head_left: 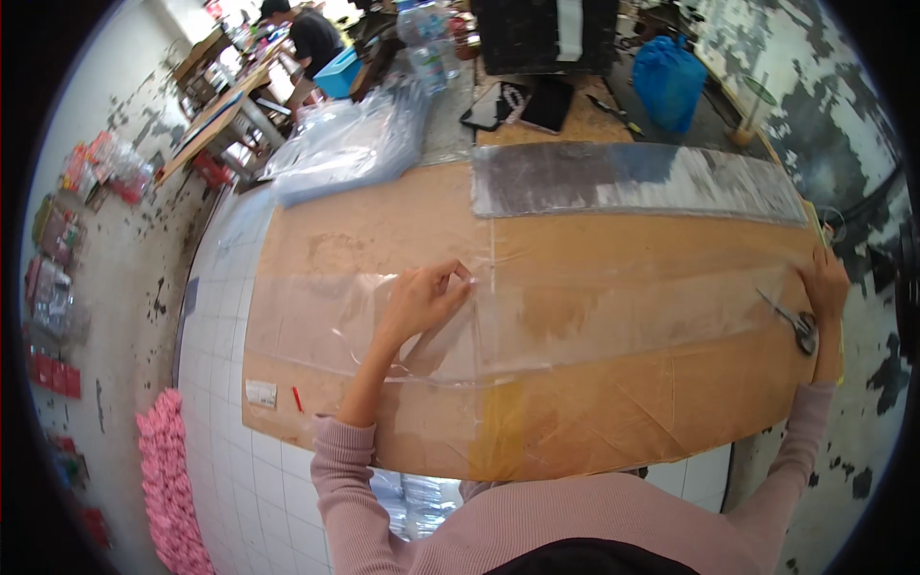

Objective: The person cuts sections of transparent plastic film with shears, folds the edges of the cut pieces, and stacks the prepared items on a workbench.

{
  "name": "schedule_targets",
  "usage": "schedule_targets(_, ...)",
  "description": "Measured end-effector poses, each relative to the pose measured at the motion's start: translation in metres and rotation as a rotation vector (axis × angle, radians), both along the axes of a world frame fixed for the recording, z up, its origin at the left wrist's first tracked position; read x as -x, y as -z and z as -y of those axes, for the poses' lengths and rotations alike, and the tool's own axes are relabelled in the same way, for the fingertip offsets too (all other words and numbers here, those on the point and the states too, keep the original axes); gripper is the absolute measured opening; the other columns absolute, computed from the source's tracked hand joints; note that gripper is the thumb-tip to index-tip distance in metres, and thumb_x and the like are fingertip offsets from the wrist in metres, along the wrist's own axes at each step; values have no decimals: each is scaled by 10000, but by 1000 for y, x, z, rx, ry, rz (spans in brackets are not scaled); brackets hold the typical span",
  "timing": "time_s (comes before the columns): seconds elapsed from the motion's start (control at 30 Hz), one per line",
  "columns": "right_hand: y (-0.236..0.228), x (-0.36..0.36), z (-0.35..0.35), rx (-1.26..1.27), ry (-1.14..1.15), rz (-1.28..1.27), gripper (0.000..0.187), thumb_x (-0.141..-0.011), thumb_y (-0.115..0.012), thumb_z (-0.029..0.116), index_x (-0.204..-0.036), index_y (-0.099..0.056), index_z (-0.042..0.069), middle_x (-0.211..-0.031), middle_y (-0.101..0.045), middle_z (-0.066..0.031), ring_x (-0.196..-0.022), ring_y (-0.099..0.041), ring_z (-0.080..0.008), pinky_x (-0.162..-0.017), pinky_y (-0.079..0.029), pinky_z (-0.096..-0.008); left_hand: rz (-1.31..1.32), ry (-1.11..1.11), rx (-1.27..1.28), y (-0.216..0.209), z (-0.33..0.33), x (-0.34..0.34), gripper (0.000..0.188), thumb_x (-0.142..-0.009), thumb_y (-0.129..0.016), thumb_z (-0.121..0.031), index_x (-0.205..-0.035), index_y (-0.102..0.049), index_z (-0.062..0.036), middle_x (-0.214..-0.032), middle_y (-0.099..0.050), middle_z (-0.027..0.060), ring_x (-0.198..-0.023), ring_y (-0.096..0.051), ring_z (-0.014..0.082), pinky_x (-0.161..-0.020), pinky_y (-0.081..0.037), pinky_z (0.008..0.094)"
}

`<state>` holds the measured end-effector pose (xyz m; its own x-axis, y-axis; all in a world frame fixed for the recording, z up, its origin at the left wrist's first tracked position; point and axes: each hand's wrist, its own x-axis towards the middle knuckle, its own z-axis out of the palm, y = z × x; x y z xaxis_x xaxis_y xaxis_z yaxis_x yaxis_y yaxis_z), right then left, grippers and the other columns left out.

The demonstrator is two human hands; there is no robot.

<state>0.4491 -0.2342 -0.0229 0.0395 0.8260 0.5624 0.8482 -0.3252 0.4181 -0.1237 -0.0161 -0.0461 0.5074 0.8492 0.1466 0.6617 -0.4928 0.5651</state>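
A long sheet of clear plastic film point(613, 311) lies across the brown work table. My left hand point(425, 299) is over the middle of the table, thumb and fingertips pinched on the film's upper edge near a seam. Far to the right, my right hand point(824, 287) has its fingers closed at the film's right end, partly turned from view. Beside my right wrist rest scissors point(800, 328) with dark handles, blades pointing up and left. More clear film point(316, 316) spreads left of my left hand, some of it loosely curled under that wrist.
Behind the film lies a flat greyish plastic stack point(637, 182); clear plastic bags point(355, 144) are piled at the back left. A blue bag point(668, 84), a phone point(547, 103) and bottles point(422, 43) stand farther back. A red pen-like stick point(297, 399) and white label point(261, 393) lie front left. Another person point(311, 40) sits beyond.
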Motion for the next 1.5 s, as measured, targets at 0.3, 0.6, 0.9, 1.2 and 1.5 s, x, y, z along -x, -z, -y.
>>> schedule_targets(0.3, 26, 61, 51, 112, 96, -703, 389, -784, -522, 8, -1169, -465, 25, -1188, -437, -172, -1084, -446, -329, -907, -373, -371, 243, 289, 422, 11, -1, 16, 101, -777, -574, -67, -819, -590, 23, -718, -581, 35, -674, -546, 101, -612, -428, 228)
schedule_targets(0.6, 55, 33, 103, -296, 430, -458, 253, -724, -491, -55, -968, -546, -18, -961, -544, -186, -921, -523, -358, -806, -415, -389, 285, 131, 646, 11, -5, 10, 99, -792, -571, -63, -713, -566, -3, -621, -554, 14, -549, -491, 45, -500, -368, 185)
schedule_targets(0.9, 46, 28, 108, -118, 488, -1035, 155, -748, -554, 6, -902, -565, -7, -865, -583, -136, -871, -574, -205, -778, -442, -298, 458, -46, 591, 15, 5, 11, 150, -787, -585, -85, -656, -529, -39, -523, -442, -48, -453, -377, 25, -417, -266, 201)
schedule_targets(1.2, 68, -21, 96, -467, 332, -400, 247, -731, -492, -44, -958, -576, 4, -984, -568, -117, -927, -557, -270, -797, -436, -299, 504, -136, 526, 22, 13, -1, 154, -797, -606, -116, -672, -539, -54, -539, -411, -68, -464, -326, 10, -424, -237, 192)
schedule_targets(1.5, 52, 30, 93, -210, 337, -861, 116, -691, -551, 1, -805, -536, 16, -868, -553, -108, -820, -547, -254, -746, -434, -317, 475, -209, 571, 18, 13, -1, 160, -798, -614, -114, -664, -559, -46, -510, -440, -61, -426, -347, 6, -396, -238, 190)
